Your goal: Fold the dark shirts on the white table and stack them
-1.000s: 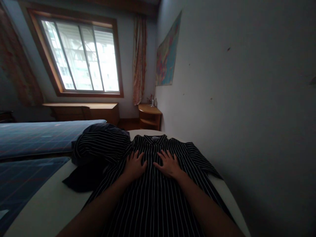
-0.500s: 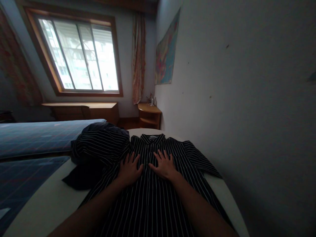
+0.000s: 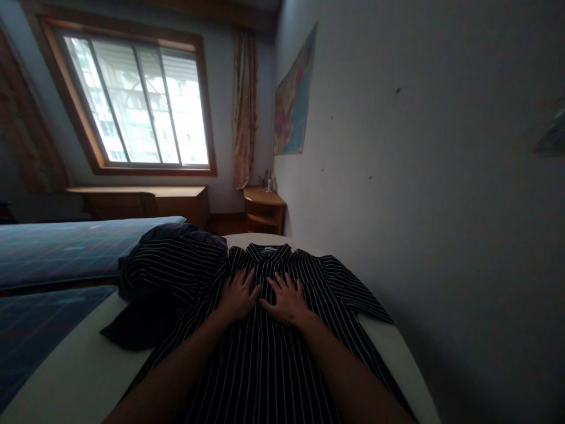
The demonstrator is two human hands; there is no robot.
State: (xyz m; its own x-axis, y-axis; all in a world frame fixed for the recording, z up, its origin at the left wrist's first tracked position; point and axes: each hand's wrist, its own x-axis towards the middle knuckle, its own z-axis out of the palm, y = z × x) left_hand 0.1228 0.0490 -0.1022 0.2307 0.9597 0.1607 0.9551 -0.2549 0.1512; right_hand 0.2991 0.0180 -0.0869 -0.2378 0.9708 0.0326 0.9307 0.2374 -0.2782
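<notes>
A dark shirt with thin white stripes [image 3: 269,365] lies spread out, collar away from me, on a white surface [image 3: 79,365]. My left hand [image 3: 237,295] rests flat on the shirt's chest, fingers spread. Just to its right, my right hand [image 3: 285,301] also lies flat on the chest with fingers apart. The two hands nearly touch at the middle of the shirt, below the collar [image 3: 263,251]. Neither hand holds anything.
A heap of other dark clothes [image 3: 163,277] lies left of the shirt. A blue checked bed [image 3: 66,247] stands further left. The wall [image 3: 419,176] runs close along the right. A wooden corner shelf [image 3: 262,209], a desk and a window [image 3: 136,106] are at the far end.
Both hands have slid closer together toward the middle of the shirt and slightly up toward the collar. The view has shifted a little to the right.
</notes>
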